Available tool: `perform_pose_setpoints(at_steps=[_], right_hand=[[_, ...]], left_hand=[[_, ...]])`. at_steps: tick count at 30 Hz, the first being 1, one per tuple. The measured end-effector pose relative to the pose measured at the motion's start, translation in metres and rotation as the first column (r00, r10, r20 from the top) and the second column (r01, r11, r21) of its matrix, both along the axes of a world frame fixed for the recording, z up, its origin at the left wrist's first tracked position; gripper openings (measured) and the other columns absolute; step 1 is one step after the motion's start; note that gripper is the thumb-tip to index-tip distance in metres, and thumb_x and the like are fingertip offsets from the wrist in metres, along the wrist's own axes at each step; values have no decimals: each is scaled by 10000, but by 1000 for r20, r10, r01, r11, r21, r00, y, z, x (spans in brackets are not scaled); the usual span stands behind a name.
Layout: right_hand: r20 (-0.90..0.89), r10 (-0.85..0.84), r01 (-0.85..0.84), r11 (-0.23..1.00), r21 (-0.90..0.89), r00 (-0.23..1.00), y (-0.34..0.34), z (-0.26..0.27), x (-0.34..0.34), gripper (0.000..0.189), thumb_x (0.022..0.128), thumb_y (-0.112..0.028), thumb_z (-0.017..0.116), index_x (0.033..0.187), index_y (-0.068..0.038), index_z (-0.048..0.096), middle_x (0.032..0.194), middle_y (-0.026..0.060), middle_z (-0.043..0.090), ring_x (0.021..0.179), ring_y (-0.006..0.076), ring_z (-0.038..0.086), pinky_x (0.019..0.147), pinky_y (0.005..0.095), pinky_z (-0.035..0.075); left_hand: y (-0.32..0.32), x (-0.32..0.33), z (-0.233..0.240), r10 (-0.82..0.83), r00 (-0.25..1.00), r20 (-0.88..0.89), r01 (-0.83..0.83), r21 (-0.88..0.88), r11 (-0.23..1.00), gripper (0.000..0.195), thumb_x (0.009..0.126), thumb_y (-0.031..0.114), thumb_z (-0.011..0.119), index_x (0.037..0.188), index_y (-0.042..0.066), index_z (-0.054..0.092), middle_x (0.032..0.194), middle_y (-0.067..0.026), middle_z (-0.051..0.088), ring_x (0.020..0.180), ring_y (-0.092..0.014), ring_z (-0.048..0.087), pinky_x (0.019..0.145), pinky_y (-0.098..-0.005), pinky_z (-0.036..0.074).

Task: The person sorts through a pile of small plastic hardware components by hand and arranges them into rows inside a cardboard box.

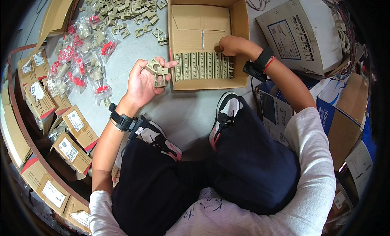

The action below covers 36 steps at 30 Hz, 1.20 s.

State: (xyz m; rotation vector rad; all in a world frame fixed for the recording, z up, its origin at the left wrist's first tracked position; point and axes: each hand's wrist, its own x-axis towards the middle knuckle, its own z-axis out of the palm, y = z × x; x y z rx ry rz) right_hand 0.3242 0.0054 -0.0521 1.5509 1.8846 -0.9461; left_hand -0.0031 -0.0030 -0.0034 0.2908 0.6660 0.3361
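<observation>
My left hand (141, 83), palm up with the fingers partly curled, holds a few olive-beige plastic pipe clips (160, 71) just left of an open cardboard box (198, 21). Inside that box, along its near side, stand tight rows of matching pipe clips (201, 65). My right hand (230, 45) reaches over the box's right wall, its fingers bent down at the far end of the rightmost rows. Its fingertips are mostly hidden, so whether a clip is between them does not show.
Loose pipe clips (128, 10) are heaped on the grey floor beyond my left hand. Nearer lie bagged valves with red handles (79, 57). Small labelled cartons (76, 121) line the left, by a curved brown rim (39, 163). A white carton (289, 35) stands at right, beside blue-printed boxes (338, 111).
</observation>
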Motion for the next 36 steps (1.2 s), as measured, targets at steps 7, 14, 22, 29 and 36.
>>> perform_pose_setpoints(at_steps=[7,14,22,29,36], right_hand=[[-38,16,-18,999,-51,999,2,2,-2,230,683,-58,527,855,-4,670,842,214,651,824,377,620,722,428,484],[-37,30,-32,998,-49,999,3,0,-6,221,721,-140,526,838,-26,675,833,197,659,801,366,625,708,430,484],[33,24,-30,978,207,999,-9,44,-25,221,773,-182,556,837,-3,668,843,198,658,828,373,632,726,434,512],[-515,156,175,825,537,843,-17,90,-84,240,842,-202,545,1011,-33,575,970,172,625,890,336,616,768,427,501],[-675,136,272,844,463,726,-44,99,-127,327,761,-290,685,933,-40,562,797,84,558,707,243,591,611,366,484]], left_hand=[[0,-1,0,-1,1000,-13,1,0,1000,353,836,469,402,961,153,495,1238,-60,536,807,-121,534,453,-207,347],[0,-2,2,-12,999,-40,13,22,1000,362,834,483,391,960,159,492,1226,-40,545,813,-117,519,462,-209,314],[-3,1,5,-7,998,-63,8,19,1000,387,857,501,357,975,159,493,1128,-17,559,819,-110,509,464,-212,308],[-8,9,10,-100,991,-89,111,131,985,470,940,539,265,1005,138,501,971,-6,581,741,-91,530,429,-207,351],[-22,14,21,-187,954,-236,236,201,951,492,996,496,232,1036,91,510,787,-1,556,671,-75,556,416,-205,376]])
